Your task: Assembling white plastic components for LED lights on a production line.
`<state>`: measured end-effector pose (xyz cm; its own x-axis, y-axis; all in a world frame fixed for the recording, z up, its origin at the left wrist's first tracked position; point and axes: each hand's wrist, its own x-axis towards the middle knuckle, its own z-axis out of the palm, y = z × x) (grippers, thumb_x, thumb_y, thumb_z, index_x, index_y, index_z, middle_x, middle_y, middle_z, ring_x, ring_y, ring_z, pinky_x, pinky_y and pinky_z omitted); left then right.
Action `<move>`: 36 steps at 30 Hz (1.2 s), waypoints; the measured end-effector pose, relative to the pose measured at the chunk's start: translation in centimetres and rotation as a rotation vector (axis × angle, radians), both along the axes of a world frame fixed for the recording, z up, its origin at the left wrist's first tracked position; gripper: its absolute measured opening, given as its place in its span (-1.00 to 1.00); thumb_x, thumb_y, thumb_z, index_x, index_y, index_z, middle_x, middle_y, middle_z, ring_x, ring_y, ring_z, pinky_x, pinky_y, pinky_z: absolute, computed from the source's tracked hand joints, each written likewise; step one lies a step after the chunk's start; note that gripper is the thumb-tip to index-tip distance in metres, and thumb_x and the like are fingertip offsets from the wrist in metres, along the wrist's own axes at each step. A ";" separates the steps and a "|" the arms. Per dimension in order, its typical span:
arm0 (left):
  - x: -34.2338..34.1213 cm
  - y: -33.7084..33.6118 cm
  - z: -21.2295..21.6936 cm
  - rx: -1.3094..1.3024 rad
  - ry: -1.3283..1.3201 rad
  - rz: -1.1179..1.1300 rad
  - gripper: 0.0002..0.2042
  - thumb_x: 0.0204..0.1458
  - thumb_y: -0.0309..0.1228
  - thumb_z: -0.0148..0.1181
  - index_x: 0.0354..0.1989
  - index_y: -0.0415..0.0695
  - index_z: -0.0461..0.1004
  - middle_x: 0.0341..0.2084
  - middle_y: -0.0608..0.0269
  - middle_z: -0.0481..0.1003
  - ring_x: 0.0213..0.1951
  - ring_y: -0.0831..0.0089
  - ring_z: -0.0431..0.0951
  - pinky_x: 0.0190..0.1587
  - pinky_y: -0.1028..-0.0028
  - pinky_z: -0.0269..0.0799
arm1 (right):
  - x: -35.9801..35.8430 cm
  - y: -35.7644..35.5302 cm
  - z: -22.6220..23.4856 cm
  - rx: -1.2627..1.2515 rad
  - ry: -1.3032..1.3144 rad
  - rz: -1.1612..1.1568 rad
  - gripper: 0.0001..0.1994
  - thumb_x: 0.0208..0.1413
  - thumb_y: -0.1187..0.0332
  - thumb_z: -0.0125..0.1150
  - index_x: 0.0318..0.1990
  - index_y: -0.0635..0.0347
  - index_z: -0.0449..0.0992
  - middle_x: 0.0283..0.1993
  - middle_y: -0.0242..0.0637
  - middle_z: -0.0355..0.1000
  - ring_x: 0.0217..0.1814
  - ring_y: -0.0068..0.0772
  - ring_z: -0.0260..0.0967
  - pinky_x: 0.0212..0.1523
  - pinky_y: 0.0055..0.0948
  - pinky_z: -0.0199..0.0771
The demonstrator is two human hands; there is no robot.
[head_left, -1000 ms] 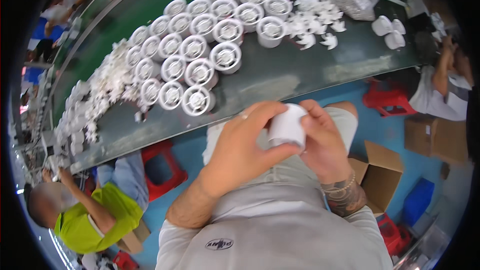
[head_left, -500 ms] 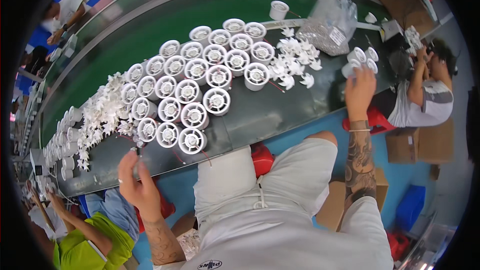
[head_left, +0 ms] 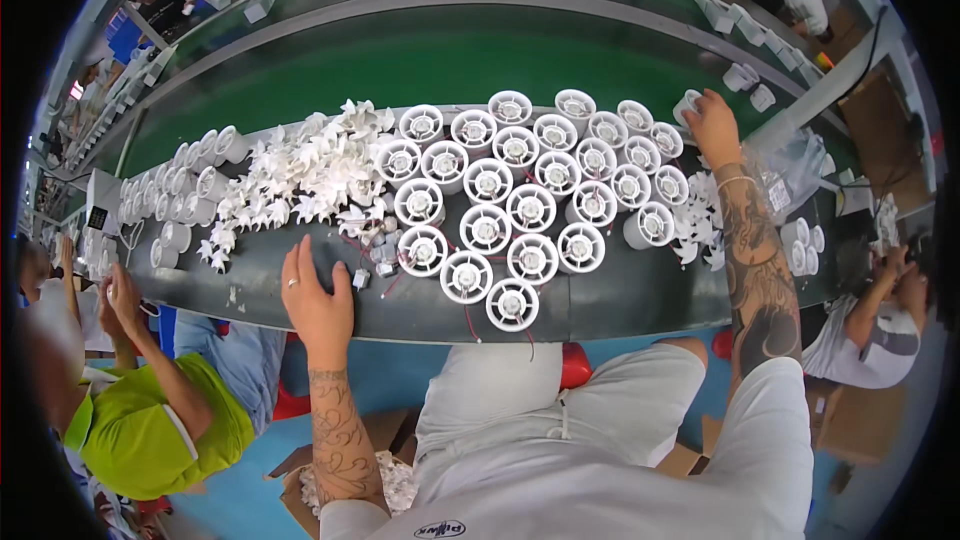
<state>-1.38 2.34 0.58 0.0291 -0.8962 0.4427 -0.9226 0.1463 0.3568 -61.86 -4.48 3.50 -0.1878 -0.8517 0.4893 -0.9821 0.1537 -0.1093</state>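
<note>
Past the far right end of the fan rows, my right hand (head_left: pixel 714 130) has its fingers on a white cylindrical fan housing (head_left: pixel 686 108) at the green belt's near edge. My left hand (head_left: pixel 318 302) is over the dark tabletop near its front edge. Its fingers are spread and it holds nothing. Close to it lie small metal motors (head_left: pixel 384 252) with thin red wires. Several white round fan housings with spoked centres (head_left: pixel 487 228) stand in a tight group in front of me. A heap of white fan blades (head_left: pixel 310 165) lies to their left.
More white housings (head_left: pixel 178 188) are stacked at the left end. Beyond the table runs a green conveyor belt (head_left: pixel 450 60). A smaller blade pile (head_left: pixel 700 220) and a clear plastic bag (head_left: pixel 790 175) lie under and beside my right forearm. People sit at both sides.
The view has swung, so the table sits differently in it. My right hand has moved from the housings at the right end to the single housing by the belt. My left hand has come over the table.
</note>
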 end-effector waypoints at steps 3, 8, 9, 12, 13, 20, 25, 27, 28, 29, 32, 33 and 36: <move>0.6 0.2 0.1 -0.008 -0.028 0.020 -0.54 0.00 -0.40 0.20 0.11 -0.26 0.37 0.05 -0.12 0.38 0.14 -0.07 0.33 0.18 0.11 0.21 | 0.6 -1.0 -0.6 0.028 -0.030 -0.010 -0.69 -0.07 0.25 0.30 -0.27 0.35 0.59 0.12 0.10 0.38 0.03 0.13 0.40 0.06 -0.16 0.39; 0.8 0.3 1.2 -0.006 -0.027 0.051 -0.65 -0.06 -0.43 0.21 -0.07 -0.27 0.47 -0.03 -0.15 0.42 0.04 -0.10 0.40 0.12 0.10 0.28 | 1.4 -3.0 -0.4 0.104 -0.098 -0.031 -0.67 0.00 0.18 0.31 -0.30 0.34 0.50 -0.33 0.01 0.51 -0.29 0.01 0.49 -0.27 -0.17 0.45; 0.3 -0.3 0.9 -0.022 -0.068 0.027 -0.64 -0.07 -0.41 0.22 -0.06 -0.26 0.47 -0.03 -0.16 0.42 0.04 -0.11 0.40 0.11 0.11 0.29 | -0.7 -2.6 -0.5 0.119 -0.151 0.016 -0.68 0.02 0.18 0.30 -0.33 0.33 0.48 -0.41 -0.02 0.49 -0.41 -0.08 0.46 -0.37 -0.19 0.39; 0.0 -0.8 -0.1 -0.020 0.003 0.000 -0.61 -0.04 -0.37 0.22 0.01 -0.20 0.44 0.01 -0.07 0.41 0.11 -0.09 0.34 0.17 0.10 0.22 | -0.2 -2.1 0.3 0.079 -0.181 -0.019 -0.67 0.03 0.18 0.30 -0.33 0.35 0.48 -0.37 0.03 0.49 -0.40 -0.12 0.45 -0.35 -0.25 0.39; 0.1 -0.6 -0.3 -0.031 0.023 -0.007 -0.62 -0.04 -0.37 0.23 0.00 -0.20 0.45 0.01 -0.06 0.42 0.11 -0.09 0.34 0.17 0.09 0.21 | 0.2 -2.2 0.0 0.037 -0.171 -0.026 -0.65 0.03 0.16 0.30 -0.34 0.36 0.48 -0.35 0.04 0.49 -0.38 -0.12 0.46 -0.33 -0.26 0.40; 2.3 -1.0 0.1 0.004 0.329 0.017 -0.62 -0.04 -0.48 0.22 0.01 -0.23 0.45 0.01 -0.01 0.42 0.05 0.01 0.40 0.09 0.24 0.34 | -0.6 -2.7 1.8 0.041 -0.194 -0.145 -0.60 0.00 0.15 0.35 -0.10 0.26 0.55 -0.26 -0.14 0.53 -0.22 -0.28 0.47 -0.16 -0.41 0.41; 2.7 -4.4 0.9 -0.152 -0.029 0.002 -0.63 -0.02 -0.42 0.24 0.01 -0.20 0.46 -0.08 0.01 0.44 -0.10 0.04 0.47 -0.04 0.21 0.41 | 7.8 6.7 7.3 -0.087 -0.736 0.110 -0.62 0.07 0.36 0.25 0.07 0.24 0.50 -0.14 -0.29 0.53 -0.16 -0.59 0.38 -0.11 -0.58 0.37; 1.6 -5.7 1.2 0.035 -0.077 0.121 -0.60 0.00 -0.31 0.24 0.04 -0.13 0.46 -0.17 0.06 0.44 -0.15 0.07 0.46 -0.14 0.18 0.44 | 11.2 14.5 8.0 0.068 -0.759 -0.079 -0.66 0.01 0.45 0.26 -0.01 0.25 0.52 -0.04 -0.24 0.50 -0.09 -0.59 0.35 -0.08 -0.55 0.38; 1.5 -6.4 0.8 0.008 -0.154 0.104 -0.59 0.01 -0.21 0.23 0.04 -0.07 0.46 -0.23 0.07 0.44 -0.18 0.08 0.47 -0.22 0.17 0.45 | 13.4 18.2 7.5 0.035 -0.679 0.001 -0.70 -0.01 0.49 0.25 -0.07 0.30 0.51 -0.01 -0.24 0.47 -0.06 -0.54 0.36 -0.08 -0.50 0.40; 0.8 -6.8 0.8 0.037 -0.193 0.091 -0.61 0.01 -0.18 0.23 -0.01 -0.08 0.49 -0.23 0.04 0.45 -0.18 0.07 0.48 -0.21 0.19 0.46 | 15.4 21.4 5.9 0.000 -0.593 0.058 -0.74 -0.03 0.54 0.24 -0.13 0.35 0.49 0.03 -0.23 0.44 -0.02 -0.50 0.36 -0.09 -0.45 0.41; 0.8 -6.2 1.4 0.132 -0.186 0.148 -0.70 0.06 -0.28 0.21 -0.13 -0.23 0.49 -0.22 -0.06 0.46 -0.21 -0.05 0.47 -0.16 0.19 0.40 | 19.0 24.1 1.3 -0.038 -0.170 0.237 -0.59 -0.30 0.44 0.54 -0.25 0.23 0.46 0.08 0.06 0.39 0.05 0.06 0.41 -0.03 -0.23 0.49; 1.8 -6.0 1.4 0.143 -0.198 0.127 -0.73 0.06 -0.32 0.21 -0.18 -0.28 0.49 -0.23 -0.08 0.45 -0.24 -0.06 0.46 -0.17 0.17 0.38 | 19.7 24.7 -1.1 -0.045 -0.345 0.175 -0.58 -0.32 0.44 0.56 -0.25 0.21 0.47 0.08 0.10 0.38 0.04 0.07 0.43 -0.05 -0.23 0.51; 3.7 -5.1 0.8 0.021 -0.132 0.115 -0.72 0.11 -0.31 0.17 -0.15 -0.31 0.49 -0.23 -0.11 0.46 -0.20 -0.06 0.48 -0.16 0.19 0.40 | 20.4 24.4 -2.7 -0.142 -0.421 0.136 -0.54 -0.34 0.47 0.57 -0.23 0.18 0.44 0.09 0.13 0.37 0.01 0.08 0.44 -0.06 -0.22 0.51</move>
